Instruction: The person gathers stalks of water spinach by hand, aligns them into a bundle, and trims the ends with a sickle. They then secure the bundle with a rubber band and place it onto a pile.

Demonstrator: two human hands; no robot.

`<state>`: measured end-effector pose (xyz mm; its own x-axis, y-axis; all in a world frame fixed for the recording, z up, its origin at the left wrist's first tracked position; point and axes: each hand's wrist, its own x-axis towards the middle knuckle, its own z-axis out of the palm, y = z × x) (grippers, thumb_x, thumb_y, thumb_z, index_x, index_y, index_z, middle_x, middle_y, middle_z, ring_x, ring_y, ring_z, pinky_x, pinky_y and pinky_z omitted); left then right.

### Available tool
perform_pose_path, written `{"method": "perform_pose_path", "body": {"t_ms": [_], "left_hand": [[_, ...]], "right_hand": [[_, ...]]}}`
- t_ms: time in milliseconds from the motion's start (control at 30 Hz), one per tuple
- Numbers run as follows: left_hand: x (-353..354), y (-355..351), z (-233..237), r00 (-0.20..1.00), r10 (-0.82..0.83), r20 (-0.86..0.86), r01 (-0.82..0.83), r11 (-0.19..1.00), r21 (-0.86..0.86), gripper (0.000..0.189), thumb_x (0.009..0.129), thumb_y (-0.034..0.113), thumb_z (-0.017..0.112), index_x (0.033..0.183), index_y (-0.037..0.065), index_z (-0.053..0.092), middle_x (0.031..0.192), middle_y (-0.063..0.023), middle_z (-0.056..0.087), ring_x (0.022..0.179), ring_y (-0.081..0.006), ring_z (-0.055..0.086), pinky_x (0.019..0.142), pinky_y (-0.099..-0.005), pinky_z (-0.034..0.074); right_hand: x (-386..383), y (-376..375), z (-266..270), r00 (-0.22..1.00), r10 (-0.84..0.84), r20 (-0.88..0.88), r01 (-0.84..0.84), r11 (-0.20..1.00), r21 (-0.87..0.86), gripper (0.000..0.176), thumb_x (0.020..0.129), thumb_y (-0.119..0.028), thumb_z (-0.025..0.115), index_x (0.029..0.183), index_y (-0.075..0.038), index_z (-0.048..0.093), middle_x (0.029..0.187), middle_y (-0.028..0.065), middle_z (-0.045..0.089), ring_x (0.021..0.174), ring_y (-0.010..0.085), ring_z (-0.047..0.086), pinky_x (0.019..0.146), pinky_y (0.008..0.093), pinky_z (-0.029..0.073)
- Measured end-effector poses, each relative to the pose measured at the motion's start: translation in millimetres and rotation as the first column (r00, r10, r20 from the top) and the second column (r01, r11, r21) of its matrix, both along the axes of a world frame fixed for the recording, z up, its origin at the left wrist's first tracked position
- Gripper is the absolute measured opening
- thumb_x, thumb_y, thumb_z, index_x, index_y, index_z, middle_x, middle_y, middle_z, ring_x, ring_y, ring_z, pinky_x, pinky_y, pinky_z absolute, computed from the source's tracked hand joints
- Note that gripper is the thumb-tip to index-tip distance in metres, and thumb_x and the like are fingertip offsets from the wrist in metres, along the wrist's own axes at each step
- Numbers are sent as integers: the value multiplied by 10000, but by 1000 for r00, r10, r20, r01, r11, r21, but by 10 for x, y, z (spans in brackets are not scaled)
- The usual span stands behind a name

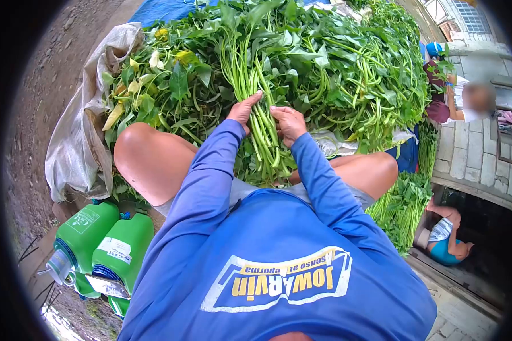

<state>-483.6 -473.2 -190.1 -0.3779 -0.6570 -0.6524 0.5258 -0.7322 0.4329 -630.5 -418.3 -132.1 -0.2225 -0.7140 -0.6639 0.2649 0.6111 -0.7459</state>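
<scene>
Far left: smooth green plastic jugs [125, 238], creased woven sack [85, 131]. Left hand [245, 110] grips a bundle of slender, leafy stems [260, 128] lying between both hands; right hand [290, 124], fingers curled, pinches at its right edge; rightward, heaped leafy greens [364, 79]

I reach both sleeved forearms forward, converging ahead of my chest between my bent, spread bare knees. My left hand [244, 112] closes in a grip, thumb extended; my right hand [289, 123], just beside it, curls its fingers inward.
</scene>
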Motion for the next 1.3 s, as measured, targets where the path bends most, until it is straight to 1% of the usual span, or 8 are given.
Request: {"method": "perform_pose_path", "body": {"t_ms": [133,333,367,533,933,1000,1067,1300], "left_hand": [[-201,251,-79,687,218,693,-48,965,-256,1274,638,489,980,1475,-159,271,1359,-287,580,1168,-305,636,1006,-371,514],[19,244,-105,825,-32,564,126,984,-129,301,716,153,851,926,-41,758,868,-117,755,718,-202,698,712,-347,572],[49,263,92,802,2,597,146,969,-199,299,712,151,848,928,-36,760,867,-117,756,711,-198,694,705,-345,568],[0,241,278,740,115,663,183,914,-362,416,695,172,856,1024,-36,712,906,-117,746,754,-194,685,749,-340,562],[231,71,387,688,2,725,426,809,-406,588,681,176,840,1153,-54,575,999,-138,720,868,-231,694,830,-351,568],[255,62,746,653,47,756,369,852,-371,524,693,149,827,1112,-38,574,923,-107,702,780,-207,669,742,-357,571],[390,-2,185,735,31,677,303,879,-369,469,704,112,813,1092,-35,594,905,-101,700,751,-194,664,690,-348,564],[835,-235,1138,752,247,610,69,892,-447,259,757,36,807,982,-19,689,806,-57,702,656,-175,659,633,-309,550]], "right_hand": [[146,29,-187,996,31,-83,-30,999,18,137,968,-147,735,1015,-18,726,878,69,738,662,127,659,574,293,540],[-147,-105,-85,570,599,-562,-643,751,148,231,871,-229,721,1008,-58,797,930,105,790,799,186,730,764,338,596],[-122,-248,-18,679,220,-700,-466,866,-180,219,832,-211,739,953,-37,791,905,123,785,790,181,728,770,344,597],[-4,-1232,374,933,184,-309,-176,983,55,236,874,-222,788,926,-1,722,705,56,637,570,143,584,466,317,418],[96,-1493,146,641,216,736,196,882,-429,333,1081,-242,538,1339,-57,641,1257,126,722,1098,279,710,1018,450,557],[407,-1773,-189,838,266,477,-63,915,-399,235,1015,-188,631,1165,-41,737,1051,101,768,876,272,740,869,408,602],[744,-2028,-335,764,352,-540,-536,813,-229,292,987,-264,674,1120,-12,735,1001,101,758,841,235,721,787,376,591],[-297,-1955,208,955,90,-281,-205,888,-412,424,943,-424,713,1060,-18,749,957,85,756,857,218,713,769,372,581]]}}
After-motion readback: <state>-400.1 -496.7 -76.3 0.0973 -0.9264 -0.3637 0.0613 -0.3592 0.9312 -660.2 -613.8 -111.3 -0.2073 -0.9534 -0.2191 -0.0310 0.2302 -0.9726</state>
